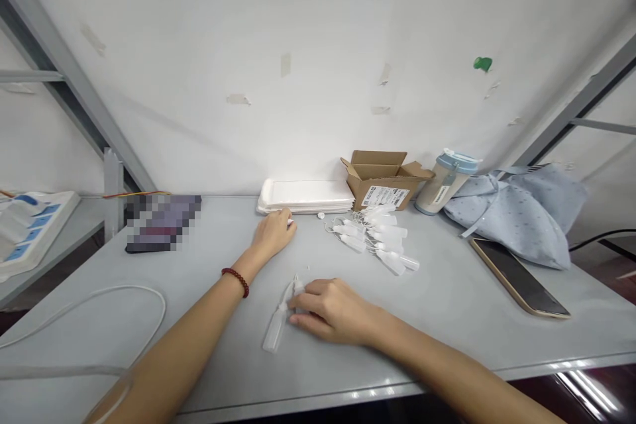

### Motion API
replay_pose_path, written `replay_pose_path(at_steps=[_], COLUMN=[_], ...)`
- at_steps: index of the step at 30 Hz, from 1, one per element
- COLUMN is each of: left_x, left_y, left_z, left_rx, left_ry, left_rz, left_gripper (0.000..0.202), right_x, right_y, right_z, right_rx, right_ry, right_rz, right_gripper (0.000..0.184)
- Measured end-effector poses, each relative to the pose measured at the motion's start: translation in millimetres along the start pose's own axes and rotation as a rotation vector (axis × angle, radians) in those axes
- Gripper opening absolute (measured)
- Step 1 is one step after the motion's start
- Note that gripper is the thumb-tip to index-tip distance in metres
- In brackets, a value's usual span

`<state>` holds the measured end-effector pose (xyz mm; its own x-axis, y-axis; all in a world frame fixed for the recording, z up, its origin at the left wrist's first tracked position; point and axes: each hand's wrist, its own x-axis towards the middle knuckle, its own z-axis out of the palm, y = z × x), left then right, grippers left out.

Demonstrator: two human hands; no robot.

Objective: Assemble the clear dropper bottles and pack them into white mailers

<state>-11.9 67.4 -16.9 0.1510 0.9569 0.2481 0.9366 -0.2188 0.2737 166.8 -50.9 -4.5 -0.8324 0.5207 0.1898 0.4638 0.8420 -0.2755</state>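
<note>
My left hand (272, 236), with a dark red bead bracelet at the wrist, rests on the table in front of a stack of white flat packets. Its fingers are curled, and a small white bit shows at the fingertips that I cannot make out. Nearer me, my right hand (330, 310) has its fingers closed around a small translucent plastic bottle, mostly hidden by them. Beside those fingertips lies another small plastic bottle (275, 330) with a narrow tip. A pile of similar bottles (390, 238) with thin white cords lies farther right.
Along the wall stand the white packets (311, 193), an open cardboard box (385, 182) and a tumbler (444, 182). A small white round piece (320, 215) lies before the packets. To the right are a cloth bag (517, 212) and a phone (519, 278); a white cable (149, 291) crosses the left.
</note>
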Motion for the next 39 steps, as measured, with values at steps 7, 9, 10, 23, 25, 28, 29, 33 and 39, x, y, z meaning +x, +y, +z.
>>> replay_pose_path(at_steps=[7, 9, 10, 23, 25, 28, 29, 33, 39], left_x=[-4.0, -3.9, -3.9, -38.0, -43.4, -45.9, -45.7, -44.9, -46.2], left_y=[-0.7, -0.4, 0.0, 24.1, 26.1, 26.8, 26.8, 27.5, 30.3], left_z=[-1.8, -2.8, -3.8, -67.9, -69.6, -62.3, -58.4, -44.8, -39.4], left_rx=[-0.32, -0.413, -0.445, -0.894, -0.809, -0.771, -0.761, -0.71, -0.559], left_ry=[0.051, 0.041, 0.03, -0.794, -0.823, -0.774, -0.757, -0.688, -0.563], left_rz=[-0.029, -0.067, -0.084, -0.074, -0.033, -0.06, -0.081, -0.116, -0.012], left_gripper=[0.02, 0.019, 0.018, 0.021, 0.025, 0.027, 0.028, 0.034, 0.024], right_x=[-1.5, -2.2, -2.4, -4.8, -5.2, -5.3, -5.2, -4.8, -5.4], right_y=[11.2, 13.9, 15.1, 20.4, 20.2, 20.0, 20.0, 21.2, 25.3], right_z=[-3.3, -4.3, -4.7, -9.8, -10.7, -11.0, -11.0, -11.9, -15.2], right_rx=[-0.01, -0.011, -0.013, -0.034, -0.035, -0.037, -0.037, -0.025, 0.016], right_ry=[0.103, 0.131, 0.144, 0.228, 0.219, 0.211, 0.21, 0.213, 0.265], right_rz=[0.111, 0.117, 0.117, 0.129, 0.135, 0.128, 0.124, 0.127, 0.151], right_gripper=[0.025, 0.024, 0.023, 0.02, 0.021, 0.02, 0.019, 0.019, 0.02])
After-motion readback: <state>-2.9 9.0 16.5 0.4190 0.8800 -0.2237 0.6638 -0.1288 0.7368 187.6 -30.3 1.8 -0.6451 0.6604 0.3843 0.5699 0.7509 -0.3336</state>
